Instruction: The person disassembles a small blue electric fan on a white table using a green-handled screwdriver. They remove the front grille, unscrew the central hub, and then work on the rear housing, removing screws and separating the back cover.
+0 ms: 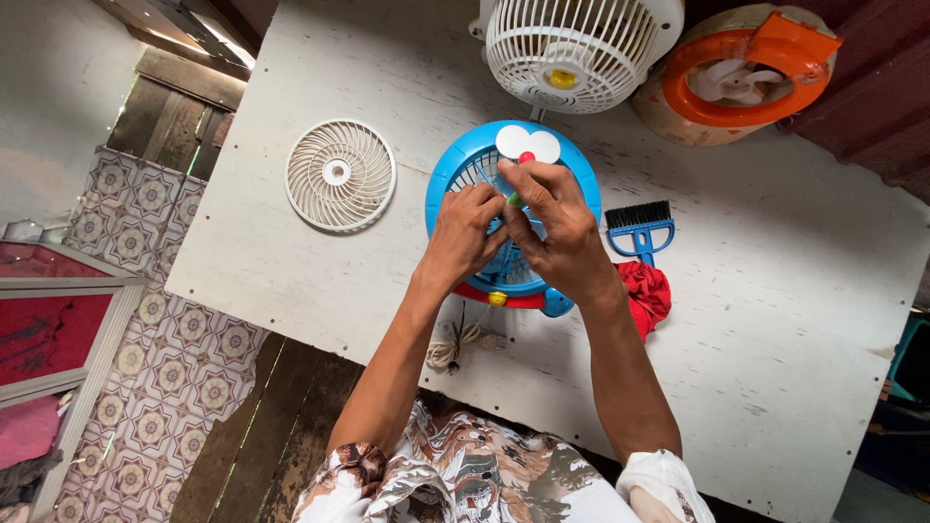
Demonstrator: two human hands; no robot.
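A round blue toy-style fan with white eyes, a red nose and a red collar lies flat on the white table. Both of my hands rest on its grille. My left hand presses on the left side of the grille with fingers curled. My right hand pinches a small green-tipped tool against the middle of the grille. The fan's centre is hidden under my fingers.
A loose cream fan grille lies to the left. A white fan and an orange-and-cream fan stand at the far edge. A blue hand brush, a red cloth and a coil of cord lie nearby.
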